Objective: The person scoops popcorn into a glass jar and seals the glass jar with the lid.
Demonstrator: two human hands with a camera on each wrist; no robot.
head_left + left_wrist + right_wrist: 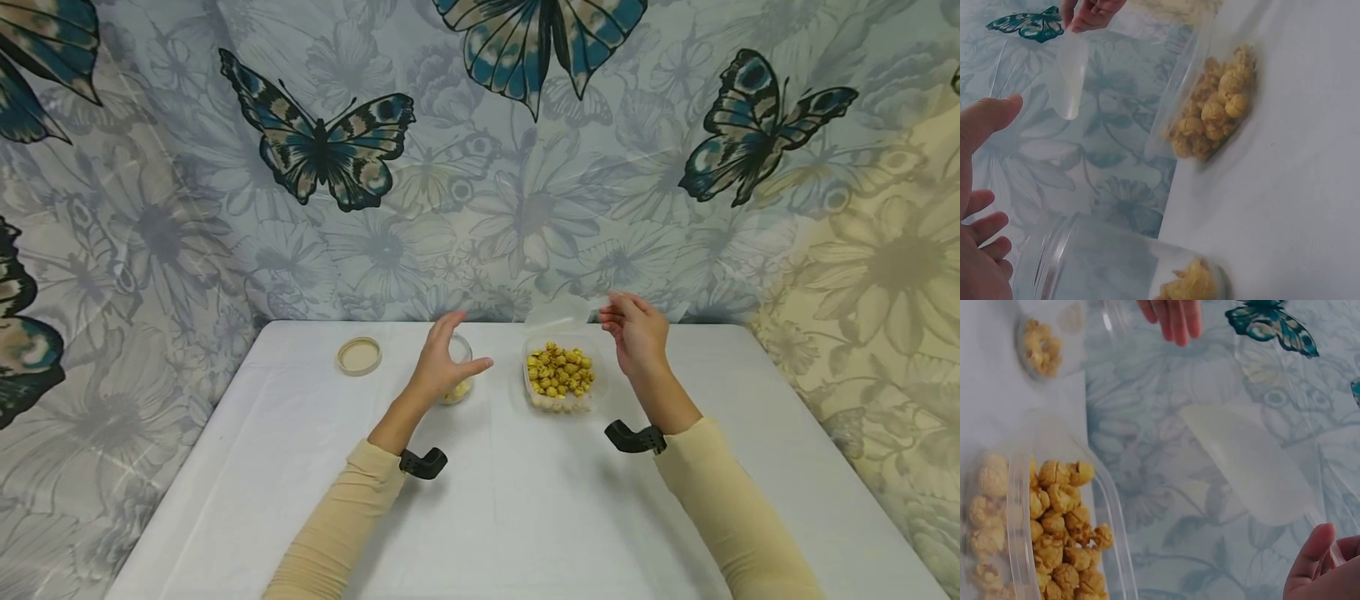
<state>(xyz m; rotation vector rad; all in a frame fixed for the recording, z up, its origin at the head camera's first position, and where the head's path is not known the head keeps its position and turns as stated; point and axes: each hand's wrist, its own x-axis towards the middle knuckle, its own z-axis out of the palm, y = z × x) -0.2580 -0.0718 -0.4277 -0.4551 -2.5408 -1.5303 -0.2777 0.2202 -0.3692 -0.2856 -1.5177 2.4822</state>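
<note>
A small glass jar (460, 371) with a little popcorn at its bottom (1190, 284) stands on the white table. My left hand (442, 365) hovers right beside it with fingers spread and relaxed, holding nothing. Right of the jar lies a clear plastic container (528, 387) full of yellow popcorn (1063, 528). My right hand (636, 330) is raised over the container's far right corner. It pinches the handle of a translucent plastic scoop (1254, 465), which points left above the container (558, 315). No popcorn shows in the scoop.
A round beige lid (359, 356) lies on the table (510, 517) left of the jar. A butterfly-patterned cloth (525, 167) hangs directly behind the table's far edge.
</note>
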